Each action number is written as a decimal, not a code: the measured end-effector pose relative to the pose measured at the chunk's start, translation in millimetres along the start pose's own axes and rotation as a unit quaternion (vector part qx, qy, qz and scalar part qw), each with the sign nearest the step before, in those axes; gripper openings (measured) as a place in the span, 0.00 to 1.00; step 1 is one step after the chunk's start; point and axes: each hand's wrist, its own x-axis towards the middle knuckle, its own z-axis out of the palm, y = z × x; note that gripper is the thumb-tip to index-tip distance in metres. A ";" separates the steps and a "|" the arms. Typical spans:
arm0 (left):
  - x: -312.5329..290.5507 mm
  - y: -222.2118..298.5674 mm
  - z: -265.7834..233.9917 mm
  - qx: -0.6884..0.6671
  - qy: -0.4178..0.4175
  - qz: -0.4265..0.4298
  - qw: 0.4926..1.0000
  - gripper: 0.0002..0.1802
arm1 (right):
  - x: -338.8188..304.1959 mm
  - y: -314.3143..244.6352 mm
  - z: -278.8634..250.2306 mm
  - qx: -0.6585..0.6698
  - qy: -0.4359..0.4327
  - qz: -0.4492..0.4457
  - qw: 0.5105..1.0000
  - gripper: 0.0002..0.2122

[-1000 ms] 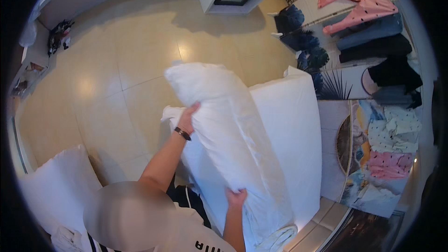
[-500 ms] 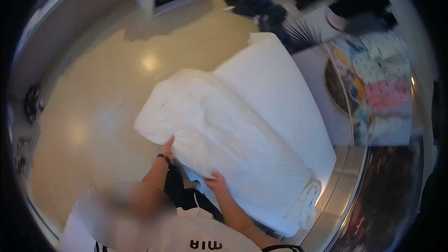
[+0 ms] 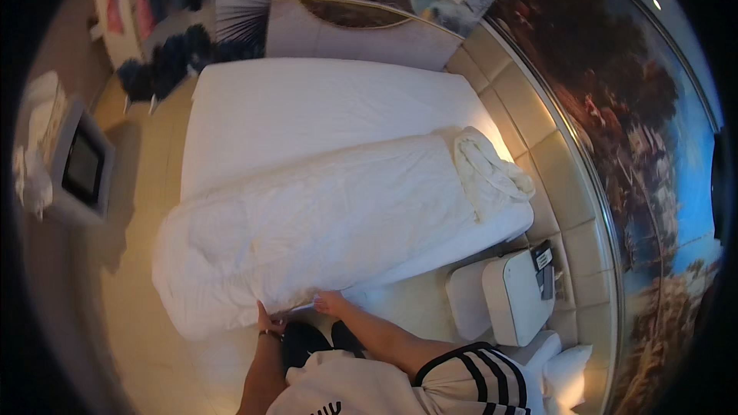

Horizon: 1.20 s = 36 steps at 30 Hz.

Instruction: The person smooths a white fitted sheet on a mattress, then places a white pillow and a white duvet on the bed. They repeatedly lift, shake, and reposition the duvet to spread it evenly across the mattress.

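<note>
A white duvet (image 3: pixel 323 223) lies lengthwise over the near half of a bed, its far end bunched into a loose roll (image 3: pixel 488 173) by the headboard. At the duvet's near edge, my left hand (image 3: pixel 269 320) is closed on the fabric with the thumb on top; a dark band circles the wrist. Just to its right, my right hand (image 3: pixel 330 304) pinches the same edge, its fingertips partly hidden by the cloth. Beyond the duvet, the bed's white sheet (image 3: pixel 307 111) lies mostly smooth.
A beige padded headboard (image 3: pixel 530 142) runs along the right under a large mural (image 3: pixel 592 77). Right of me stands a rounded white bedside table (image 3: pixel 515 300) with dark items on it, pillows (image 3: pixel 565 373) beside it. A grey cabinet (image 3: pixel 84 161) is at the left, a dark blue tufted seat (image 3: pixel 165 61) far left.
My view has turned, so the bed now lies crosswise in front of me and the bedside table shows. Both hands are still at the duvet's near edge.
</note>
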 end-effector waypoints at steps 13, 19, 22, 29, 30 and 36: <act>30.2 -192.7 212.5 0.366 -0.016 -0.072 0.928 0.26 | -51.3 -56.3 -321.7 0.316 0.018 -0.110 0.942 0.09; 67.7 -313.6 327.5 0.478 -0.068 -0.167 0.860 0.20 | -88.8 -73.7 -436.3 0.482 0.192 -0.139 0.843 0.08; 73.2 -366.3 380.4 0.499 -0.076 -0.199 0.840 0.20 | -77.8 -60.1 -468.9 0.540 0.148 -0.141 0.817 0.10; 138.8 -448.1 460.4 0.482 -0.036 -0.198 0.853 0.14 | -85.0 -67.2 -528.8 0.654 0.073 -0.048 0.751 0.11; 159.7 -455.3 474.3 0.471 -0.042 -0.208 0.856 0.13 | -93.4 -80.0 -543.0 0.652 0.091 -0.065 0.750 0.11; 182.2 -566.0 550.1 0.533 -0.026 -0.142 0.834 0.23 | -121.6 -85.3 -676.6 0.565 0.206 -0.165 0.781 0.09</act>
